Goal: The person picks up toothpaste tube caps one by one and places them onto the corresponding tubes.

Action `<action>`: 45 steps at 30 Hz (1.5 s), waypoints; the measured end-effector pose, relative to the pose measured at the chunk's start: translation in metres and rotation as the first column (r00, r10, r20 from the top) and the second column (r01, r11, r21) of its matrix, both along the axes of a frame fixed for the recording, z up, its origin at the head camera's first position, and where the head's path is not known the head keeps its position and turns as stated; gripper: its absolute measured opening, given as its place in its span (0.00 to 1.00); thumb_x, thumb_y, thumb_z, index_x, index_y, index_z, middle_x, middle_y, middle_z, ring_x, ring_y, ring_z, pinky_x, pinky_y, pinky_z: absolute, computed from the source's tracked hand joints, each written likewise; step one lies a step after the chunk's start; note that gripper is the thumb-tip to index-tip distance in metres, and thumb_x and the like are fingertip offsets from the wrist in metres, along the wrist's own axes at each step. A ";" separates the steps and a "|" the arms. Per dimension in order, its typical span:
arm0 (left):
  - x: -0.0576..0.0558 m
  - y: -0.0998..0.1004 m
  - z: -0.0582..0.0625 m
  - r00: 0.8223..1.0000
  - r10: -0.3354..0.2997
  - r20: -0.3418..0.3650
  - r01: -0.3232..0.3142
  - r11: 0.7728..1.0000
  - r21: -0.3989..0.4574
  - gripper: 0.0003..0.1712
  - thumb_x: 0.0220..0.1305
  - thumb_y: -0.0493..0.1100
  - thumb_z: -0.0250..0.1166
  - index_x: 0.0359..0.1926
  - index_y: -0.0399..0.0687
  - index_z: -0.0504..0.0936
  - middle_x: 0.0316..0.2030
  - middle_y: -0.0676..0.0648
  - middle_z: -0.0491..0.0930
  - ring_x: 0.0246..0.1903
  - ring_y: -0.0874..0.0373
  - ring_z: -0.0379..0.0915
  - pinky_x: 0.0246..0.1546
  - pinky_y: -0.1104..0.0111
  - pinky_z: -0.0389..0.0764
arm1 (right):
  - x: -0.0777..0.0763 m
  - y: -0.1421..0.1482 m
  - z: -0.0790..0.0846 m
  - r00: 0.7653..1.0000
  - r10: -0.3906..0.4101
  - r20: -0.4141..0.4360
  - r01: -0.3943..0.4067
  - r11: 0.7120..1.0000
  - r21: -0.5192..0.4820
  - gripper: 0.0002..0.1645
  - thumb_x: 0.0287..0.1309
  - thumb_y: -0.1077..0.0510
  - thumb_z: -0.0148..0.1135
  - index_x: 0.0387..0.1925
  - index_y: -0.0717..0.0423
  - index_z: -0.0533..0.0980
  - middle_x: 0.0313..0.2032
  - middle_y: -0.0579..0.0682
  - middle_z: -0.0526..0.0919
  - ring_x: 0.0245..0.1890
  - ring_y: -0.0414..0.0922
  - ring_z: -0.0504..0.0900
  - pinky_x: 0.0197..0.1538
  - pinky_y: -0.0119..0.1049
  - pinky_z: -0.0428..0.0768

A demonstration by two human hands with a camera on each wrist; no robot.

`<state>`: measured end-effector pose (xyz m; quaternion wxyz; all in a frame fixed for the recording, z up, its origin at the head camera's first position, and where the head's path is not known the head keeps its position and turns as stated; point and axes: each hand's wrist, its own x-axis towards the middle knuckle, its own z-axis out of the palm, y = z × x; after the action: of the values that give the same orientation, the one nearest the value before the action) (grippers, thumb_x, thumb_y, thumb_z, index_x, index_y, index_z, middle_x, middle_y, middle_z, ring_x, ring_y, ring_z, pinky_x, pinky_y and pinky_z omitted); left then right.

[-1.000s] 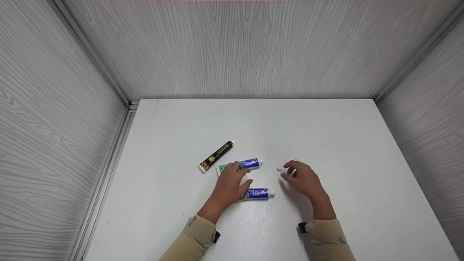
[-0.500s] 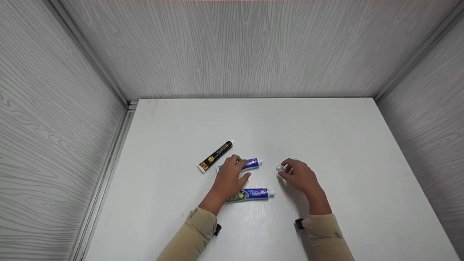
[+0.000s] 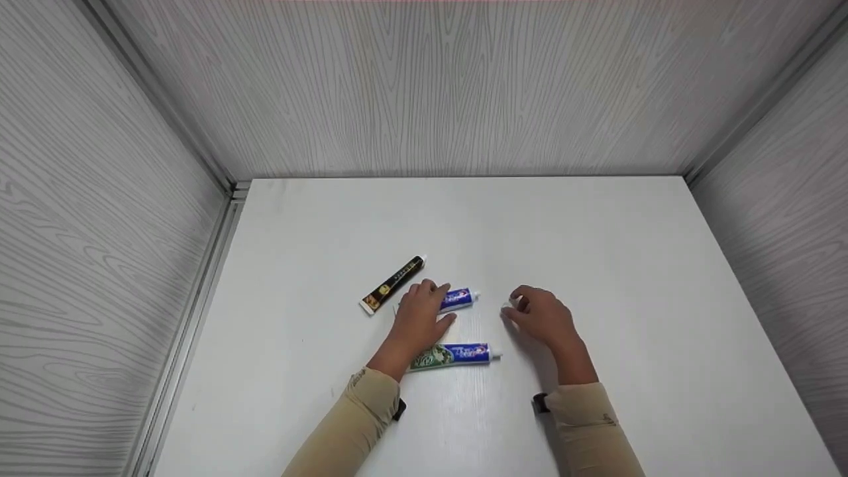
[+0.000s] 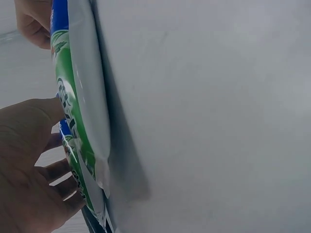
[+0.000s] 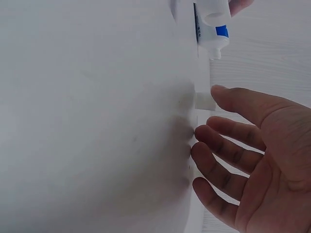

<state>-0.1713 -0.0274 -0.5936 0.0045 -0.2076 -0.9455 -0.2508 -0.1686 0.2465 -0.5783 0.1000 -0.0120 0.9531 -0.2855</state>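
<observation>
My left hand point(image 3: 419, 318) lies over the back half of the far blue-and-green toothpaste tube point(image 3: 457, 299), thumb spread away from the fingers. Nearer to me is a second blue-and-green toothpaste tube point(image 3: 464, 354), its narrow white nozzle pointing right; it fills the foreground of the left wrist view. To the right, my right hand point(image 3: 544, 318) reaches down to a small white cap point(image 5: 204, 101) standing on the table. In the right wrist view the thumb tip is right at the cap's edge, while the relaxed fingers point(image 5: 228, 150) stay apart from it.
A black toothpaste tube point(image 3: 393, 285) lies slanted beyond my left hand. The white table point(image 3: 629, 265) meets grey wood-grain panels point(image 3: 424, 86) at the back and sides.
My right hand has moved slightly left, its thumb and fingers now around the cap's place. The left hand has shifted a little forward over the far tube. The tubes have stayed put.
</observation>
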 end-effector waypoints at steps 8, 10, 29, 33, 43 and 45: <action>-0.005 0.001 -0.007 1.000 0.002 -0.017 -0.003 0.998 -0.057 0.30 0.73 0.53 0.70 0.69 0.43 0.79 0.53 0.39 0.79 0.51 0.44 0.73 0.53 0.51 0.77 | -0.001 -0.003 0.000 1.000 0.026 -0.007 -0.026 1.000 0.002 0.17 0.63 0.49 0.74 0.49 0.52 0.85 0.38 0.49 0.87 0.37 0.47 0.83 0.42 0.47 0.80; -0.006 0.002 -0.008 1.000 0.006 -0.014 -0.007 0.998 -0.063 0.28 0.74 0.52 0.69 0.68 0.43 0.80 0.52 0.40 0.79 0.50 0.45 0.73 0.52 0.51 0.77 | -0.001 -0.004 0.000 0.999 0.035 -0.008 -0.035 0.999 -0.006 0.17 0.62 0.50 0.75 0.48 0.52 0.85 0.38 0.49 0.87 0.38 0.47 0.84 0.43 0.48 0.80; -0.003 -0.007 -0.005 1.000 -0.008 0.017 0.008 0.999 -0.044 0.24 0.75 0.50 0.68 0.67 0.49 0.81 0.50 0.44 0.77 0.47 0.49 0.73 0.47 0.50 0.78 | 0.006 -0.005 0.002 0.998 -0.022 -0.061 0.017 0.995 -0.094 0.10 0.57 0.56 0.72 0.42 0.50 0.84 0.43 0.49 0.89 0.40 0.46 0.88 0.42 0.46 0.82; 0.001 -0.011 -0.004 0.999 -0.012 0.032 0.012 1.000 -0.023 0.23 0.75 0.50 0.68 0.66 0.50 0.81 0.49 0.45 0.77 0.46 0.50 0.72 0.46 0.52 0.77 | 0.009 -0.006 0.003 0.996 -0.025 -0.087 0.016 0.994 -0.105 0.09 0.56 0.56 0.72 0.41 0.49 0.84 0.40 0.48 0.88 0.37 0.45 0.87 0.39 0.43 0.79; 0.008 -0.017 -0.001 0.999 -0.030 0.021 0.030 0.999 0.013 0.24 0.75 0.51 0.68 0.67 0.51 0.82 0.50 0.45 0.78 0.44 0.51 0.78 0.45 0.54 0.78 | 0.018 -0.009 0.003 0.990 -0.007 -0.139 -0.009 0.993 -0.117 0.09 0.59 0.55 0.75 0.41 0.49 0.84 0.39 0.47 0.87 0.35 0.43 0.84 0.37 0.41 0.78; 0.010 -0.017 0.001 0.999 -0.038 0.016 0.038 0.999 0.019 0.24 0.76 0.51 0.67 0.68 0.51 0.81 0.50 0.45 0.78 0.43 0.52 0.78 0.46 0.55 0.78 | 0.020 -0.010 0.005 0.990 -0.008 -0.141 -0.009 0.993 -0.121 0.09 0.59 0.55 0.75 0.41 0.49 0.84 0.39 0.46 0.87 0.35 0.43 0.84 0.37 0.41 0.77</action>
<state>-0.1616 -0.0445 -0.5930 -0.0061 -0.2233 -0.9390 -0.2613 -0.1485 0.2366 -0.5738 0.0313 -0.0385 0.9386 -0.3413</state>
